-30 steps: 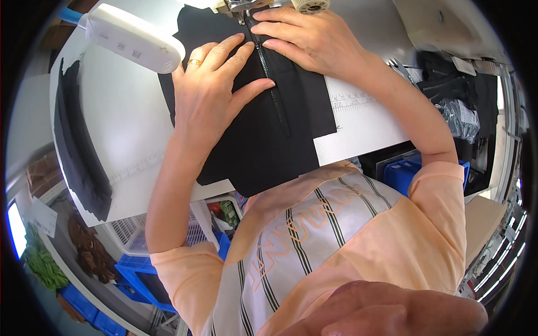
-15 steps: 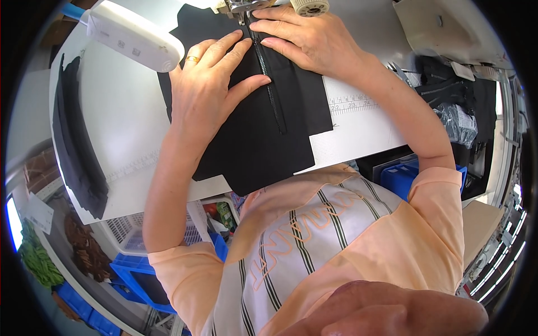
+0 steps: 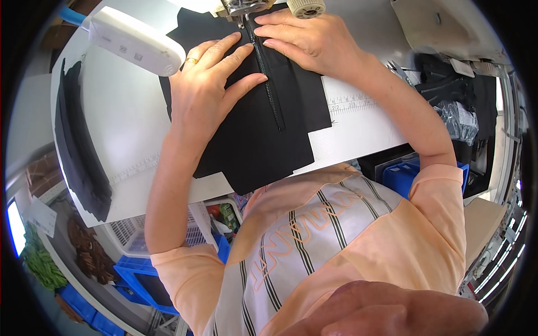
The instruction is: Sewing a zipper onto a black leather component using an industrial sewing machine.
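Observation:
A black fabric piece (image 3: 252, 151) lies on the white table, its near end reaching the table's front edge. A dark zipper (image 3: 268, 89) runs lengthwise down its middle, its far end close to the presser foot (image 3: 241, 23) of a sewing machine (image 3: 246, 7). My left hand (image 3: 204, 89), a ring on one finger, rests flat on the cloth left of the zipper with its thumb touching the zipper's edge. To the right, my right hand (image 3: 308, 42) lies with fingers stretched out, the fingertips beside the zipper near the foot. Neither hand grasps anything.
Black fabric strips (image 3: 84, 145) are stacked at the table's left. A white box-shaped device (image 3: 134, 42) overhangs the far left. Dark cloth and a plastic-wrapped packet (image 3: 457, 120) lie at the right. A white basket (image 3: 131, 235) and blue crates (image 3: 145, 280) stand below the table edge.
The black fabric has shifted very slightly away from me, toward the machine. My left thumb has moved a little left and away from me; both hands still lie flat.

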A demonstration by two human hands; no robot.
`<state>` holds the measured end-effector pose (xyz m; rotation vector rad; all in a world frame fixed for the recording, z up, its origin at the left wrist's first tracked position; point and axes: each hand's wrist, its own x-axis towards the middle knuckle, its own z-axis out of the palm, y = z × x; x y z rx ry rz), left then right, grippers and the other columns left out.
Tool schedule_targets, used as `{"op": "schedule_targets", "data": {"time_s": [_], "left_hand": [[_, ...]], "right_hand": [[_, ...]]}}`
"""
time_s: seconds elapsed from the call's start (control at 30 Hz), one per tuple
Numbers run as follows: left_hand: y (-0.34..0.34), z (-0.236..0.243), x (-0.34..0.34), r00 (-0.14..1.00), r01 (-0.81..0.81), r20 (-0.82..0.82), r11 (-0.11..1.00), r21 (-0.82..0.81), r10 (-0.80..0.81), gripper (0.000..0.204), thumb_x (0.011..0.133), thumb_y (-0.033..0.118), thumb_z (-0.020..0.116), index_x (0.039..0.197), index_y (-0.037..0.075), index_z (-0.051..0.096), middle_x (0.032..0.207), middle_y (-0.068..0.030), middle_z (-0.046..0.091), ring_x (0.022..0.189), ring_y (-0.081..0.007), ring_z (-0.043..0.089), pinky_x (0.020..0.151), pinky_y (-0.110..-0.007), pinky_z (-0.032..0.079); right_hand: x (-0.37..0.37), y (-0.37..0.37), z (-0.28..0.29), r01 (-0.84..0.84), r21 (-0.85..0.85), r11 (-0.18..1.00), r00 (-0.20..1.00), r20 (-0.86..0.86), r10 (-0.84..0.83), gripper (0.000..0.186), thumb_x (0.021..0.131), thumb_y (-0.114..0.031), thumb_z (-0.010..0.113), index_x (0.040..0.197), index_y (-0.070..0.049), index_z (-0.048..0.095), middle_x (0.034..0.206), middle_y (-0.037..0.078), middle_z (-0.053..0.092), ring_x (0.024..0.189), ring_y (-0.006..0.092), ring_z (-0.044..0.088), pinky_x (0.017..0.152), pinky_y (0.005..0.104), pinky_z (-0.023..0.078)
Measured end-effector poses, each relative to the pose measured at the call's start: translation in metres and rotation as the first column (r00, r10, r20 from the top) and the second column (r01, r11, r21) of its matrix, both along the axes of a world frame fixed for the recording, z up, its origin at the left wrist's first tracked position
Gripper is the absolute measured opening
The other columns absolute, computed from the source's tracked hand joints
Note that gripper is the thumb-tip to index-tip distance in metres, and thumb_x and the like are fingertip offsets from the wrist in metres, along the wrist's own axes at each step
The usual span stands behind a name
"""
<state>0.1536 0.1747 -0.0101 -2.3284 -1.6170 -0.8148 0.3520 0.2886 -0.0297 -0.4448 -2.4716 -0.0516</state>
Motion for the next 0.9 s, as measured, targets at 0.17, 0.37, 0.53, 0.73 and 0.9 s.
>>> {"op": "schedule_targets", "data": {"time_s": [0.17, 0.37, 0.53, 0.73, 0.9], "left_hand": [[0.002, 0.0, -0.001, 1.0, -0.009, -0.004, 1.0, -0.011, 0.009, 0.04, 0.07, 0.036, 0.081, 0.1, 0.01, 0.074, 0.112, -0.0036, 0.069, 0.099, -0.0221, 0.064, 0.078, -0.034, 0.053], [0.003, 0.002, -0.001, 1.0, -0.01, -0.003, 1.0, -0.021, 0.01, 0.039, 0.072, 0.033, 0.08, 0.103, 0.01, 0.073, 0.113, -0.0026, 0.068, 0.099, -0.022, 0.063, 0.077, -0.034, 0.052], [0.001, 0.0, 0.003, 0.999, -0.021, -0.03, 0.999, -0.035, 0.02, 0.037, 0.076, 0.03, 0.078, 0.106, 0.009, 0.071, 0.111, -0.0013, 0.067, 0.098, -0.0208, 0.063, 0.077, -0.034, 0.048], [-0.002, -0.005, 0.002, 0.999, -0.029, -0.026, 0.998, -0.052, 0.028, 0.032, 0.079, 0.033, 0.075, 0.107, 0.018, 0.072, 0.116, -0.0002, 0.065, 0.102, -0.0185, 0.061, 0.079, -0.035, 0.041], [-0.004, -0.005, 0.001, 0.999, -0.022, -0.035, 0.997, -0.071, 0.019, 0.035, 0.078, 0.038, 0.074, 0.109, 0.021, 0.073, 0.117, -0.0011, 0.064, 0.105, -0.0204, 0.06, 0.083, -0.04, 0.04]], "right_hand": [[-0.002, 0.003, -0.003, -0.006, 0.04, 0.999, 0.999, -0.036, 0.007, 0.02, 0.089, -0.03, 0.064, 0.101, -0.016, 0.074, 0.107, -0.003, 0.071, 0.098, 0.0151, 0.065, 0.076, 0.0276, 0.055], [-0.002, 0.0, 0.014, -0.091, -0.078, 0.993, 0.996, -0.021, 0.089, 0.022, 0.084, -0.017, 0.068, 0.1, -0.002, 0.07, 0.098, 0.012, 0.069, 0.088, 0.0271, 0.065, 0.078, 0.0346, 0.054], [-0.003, 0.0, 0.014, -0.071, -0.074, 0.995, 0.997, -0.044, 0.068, 0.019, 0.083, -0.015, 0.068, 0.097, -0.003, 0.07, 0.094, 0.012, 0.069, 0.087, 0.0273, 0.065, 0.076, 0.0349, 0.055], [-0.003, 0.003, 0.009, -0.071, -0.088, 0.994, 0.996, -0.06, 0.066, 0.02, 0.082, -0.015, 0.069, 0.097, -0.002, 0.069, 0.094, 0.013, 0.069, 0.086, 0.0294, 0.065, 0.078, 0.0367, 0.053], [-0.016, 0.0, 0.015, 0.057, -0.343, 0.938, 0.992, -0.085, -0.091, 0.026, 0.08, -0.022, 0.069, 0.096, -0.002, 0.068, 0.097, 0.017, 0.067, 0.094, 0.0342, 0.06, 0.088, 0.0432, 0.046]]}}
